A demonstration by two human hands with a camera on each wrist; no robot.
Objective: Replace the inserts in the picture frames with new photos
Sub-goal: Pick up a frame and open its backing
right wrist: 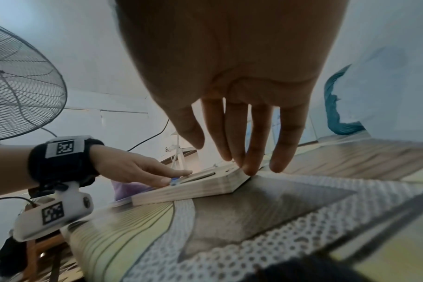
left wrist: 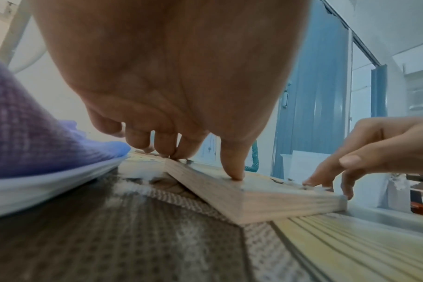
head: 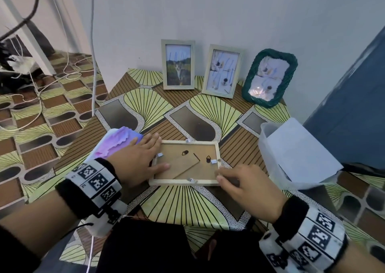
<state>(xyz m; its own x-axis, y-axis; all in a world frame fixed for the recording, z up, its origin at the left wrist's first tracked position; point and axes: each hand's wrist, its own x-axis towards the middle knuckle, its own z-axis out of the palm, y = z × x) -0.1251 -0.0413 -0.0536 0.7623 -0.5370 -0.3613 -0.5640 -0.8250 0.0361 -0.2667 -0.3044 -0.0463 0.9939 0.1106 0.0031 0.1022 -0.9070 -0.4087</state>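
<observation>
A light wooden picture frame [head: 185, 182] lies face down in the middle of the table, its brown backing board [head: 206, 170] up and its fold-out stand flat. Small metal tabs [head: 213, 161] stick up along its edges. My left hand [head: 155, 154] lies flat over the frame's left end, fingers straight, thumb pressing on the backing [left wrist: 234, 171]. My right hand [head: 226, 175] touches the frame's near right corner [right wrist: 232, 179] with straight fingertips, thumb apart. Neither hand holds anything.
Three framed photos stand against the back wall: two pale wooden frames [head: 178, 64] [head: 223, 70] and a green woven one [head: 268, 77]. A purple-white cloth [head: 116, 141] lies left of the frame, and a translucent bin with white sheets [head: 291, 154] sits to its right. Cables cross the floor at left.
</observation>
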